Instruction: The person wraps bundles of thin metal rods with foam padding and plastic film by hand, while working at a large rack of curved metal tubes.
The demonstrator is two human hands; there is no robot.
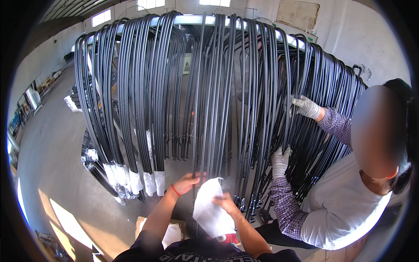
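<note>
Workshop: big bright hall, concrete floor (56, 144), and one long pale rail (196, 20) loaded with gear.
Black hoses: tons of them (214, 109) (could be cables, can't tell), folded over the rail, ends dangling at different heights.
White sleeve: thin, limp thing (208, 212) in front of the middle hoses, below the rail; can't make out whether its mouth is open.
Right hand: thumb (226, 203) pressed on the sleeve's face, other fingers mostly hidden behind, so it looks like a pinch.
Left hand: fingers (187, 181) curled in against the hoses near the sleeve's top edge; can't tell how firmly or how many they've got.
Wrapped ends: white covers (134, 181) on the bundles off to the left.
Co-worker: two gloved hands (307, 107) (279, 162) among the hoses on the right.
Snag risk: end fittings (251, 205) could catch that thin sleeve and rip it, imo.
Slip risk: one-sided pinch, so it could fold or drop.
Tangle risk: a tug by the neighbour could swing strands over here, since they hang so close.
</note>
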